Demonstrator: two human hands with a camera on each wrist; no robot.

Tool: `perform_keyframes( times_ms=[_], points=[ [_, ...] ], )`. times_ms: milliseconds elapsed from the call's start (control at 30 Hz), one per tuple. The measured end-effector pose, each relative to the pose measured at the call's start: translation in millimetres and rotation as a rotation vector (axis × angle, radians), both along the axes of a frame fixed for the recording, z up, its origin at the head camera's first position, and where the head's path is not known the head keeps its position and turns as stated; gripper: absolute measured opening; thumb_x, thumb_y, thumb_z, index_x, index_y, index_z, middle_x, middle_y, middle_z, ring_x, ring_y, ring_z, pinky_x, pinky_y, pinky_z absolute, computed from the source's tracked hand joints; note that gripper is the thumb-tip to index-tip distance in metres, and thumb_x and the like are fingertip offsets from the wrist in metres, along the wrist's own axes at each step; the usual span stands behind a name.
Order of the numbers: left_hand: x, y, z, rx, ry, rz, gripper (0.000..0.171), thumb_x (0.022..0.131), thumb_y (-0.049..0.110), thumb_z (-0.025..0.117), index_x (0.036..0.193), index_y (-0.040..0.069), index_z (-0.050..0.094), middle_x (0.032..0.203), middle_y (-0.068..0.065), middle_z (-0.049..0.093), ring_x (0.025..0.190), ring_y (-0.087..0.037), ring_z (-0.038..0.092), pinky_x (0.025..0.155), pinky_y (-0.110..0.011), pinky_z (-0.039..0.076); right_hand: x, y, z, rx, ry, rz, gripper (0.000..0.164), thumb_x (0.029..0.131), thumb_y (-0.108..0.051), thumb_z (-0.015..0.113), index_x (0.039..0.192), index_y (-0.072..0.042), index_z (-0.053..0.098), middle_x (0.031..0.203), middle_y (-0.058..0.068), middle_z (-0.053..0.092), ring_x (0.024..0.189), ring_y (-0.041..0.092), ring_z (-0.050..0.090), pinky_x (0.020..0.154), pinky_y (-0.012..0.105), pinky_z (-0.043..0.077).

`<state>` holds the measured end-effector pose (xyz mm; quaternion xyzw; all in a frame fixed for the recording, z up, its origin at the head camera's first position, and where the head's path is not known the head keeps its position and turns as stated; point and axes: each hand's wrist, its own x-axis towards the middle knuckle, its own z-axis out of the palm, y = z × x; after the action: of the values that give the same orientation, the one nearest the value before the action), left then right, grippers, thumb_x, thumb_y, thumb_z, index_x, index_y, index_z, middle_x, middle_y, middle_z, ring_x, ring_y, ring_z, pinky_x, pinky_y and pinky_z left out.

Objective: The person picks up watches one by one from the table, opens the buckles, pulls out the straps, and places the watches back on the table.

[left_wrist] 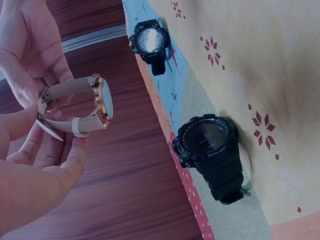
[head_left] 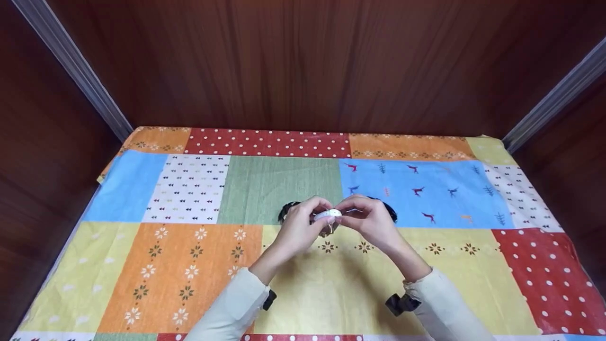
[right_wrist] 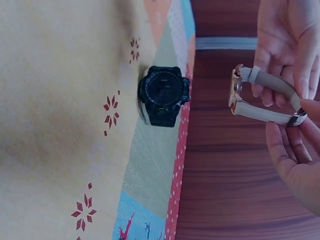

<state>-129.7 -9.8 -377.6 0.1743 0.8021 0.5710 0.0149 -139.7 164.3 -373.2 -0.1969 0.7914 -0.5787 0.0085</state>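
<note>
A wristwatch [left_wrist: 102, 102] with a pale strap and rose-gold case is held up above the table, its strap bent into a loop. My left hand [head_left: 300, 225] pinches the strap from one side. From the other side my right hand [head_left: 371, 222] pinches the strap near its metal buckle [right_wrist: 298, 118]. In the left wrist view the case faces away from the fingers. Whether the buckle is fastened cannot be made out. The fingers partly cover the strap ends.
Two black sport watches lie on the patchwork tablecloth [head_left: 189, 265] behind the hands: one watch [head_left: 286, 209] beyond the left hand, the other watch [head_left: 390, 212] beyond the right. Brown wood-grain panels [head_left: 303, 66] enclose the table's back and sides.
</note>
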Motion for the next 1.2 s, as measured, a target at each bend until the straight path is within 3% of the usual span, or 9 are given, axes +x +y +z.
perform_keyframes(
  times_ms=[433, 667, 967, 1200],
  points=[
    [2.1, 0.2, 1.0, -0.041, 0.012, 0.006, 0.007, 0.088, 0.005, 0.059, 0.095, 0.006, 0.060, 0.091, -0.004, 0.059, 0.076, -0.015, 0.060, 0.063, -0.022, 0.050, 1.5, -0.9, 0.0, -0.029, 0.000, -0.014, 0.014, 0.075, 0.007, 0.069, 0.089, 0.003, 0.070, 0.090, 0.014, 0.063, 0.085, 0.018, 0.059, 0.077, 0.029, 0.052],
    [4.1, 0.8, 0.9, -0.147, 0.105, 0.031, 0.008, 0.087, 0.009, 0.062, 0.094, 0.007, 0.062, 0.088, 0.000, 0.059, 0.083, -0.014, 0.056, 0.071, -0.023, 0.046, 1.8, -0.7, 1.5, 0.044, 0.063, -0.004, 0.016, 0.074, 0.011, 0.065, 0.087, 0.003, 0.070, 0.087, 0.013, 0.063, 0.083, 0.021, 0.059, 0.074, 0.030, 0.052],
    [5.8, 0.6, 2.0, -0.195, 0.192, 0.051, 0.008, 0.085, 0.010, 0.063, 0.092, 0.007, 0.063, 0.088, -0.002, 0.061, 0.083, -0.015, 0.057, 0.076, -0.030, 0.044, 3.8, -2.2, 6.6, 0.102, 0.133, 0.026, 0.012, 0.075, 0.007, 0.069, 0.084, 0.000, 0.071, 0.083, 0.009, 0.062, 0.081, 0.022, 0.060, 0.070, 0.027, 0.053],
    [6.8, 1.2, 3.2, -0.234, 0.178, 0.046, 0.006, 0.087, 0.011, 0.061, 0.091, 0.007, 0.062, 0.089, -0.002, 0.062, 0.086, -0.018, 0.056, 0.078, -0.034, 0.043, 2.2, -0.6, 4.9, 0.084, 0.070, 0.033, 0.011, 0.075, 0.004, 0.070, 0.084, 0.000, 0.072, 0.083, 0.010, 0.062, 0.080, 0.022, 0.061, 0.071, 0.029, 0.053]
  ],
)
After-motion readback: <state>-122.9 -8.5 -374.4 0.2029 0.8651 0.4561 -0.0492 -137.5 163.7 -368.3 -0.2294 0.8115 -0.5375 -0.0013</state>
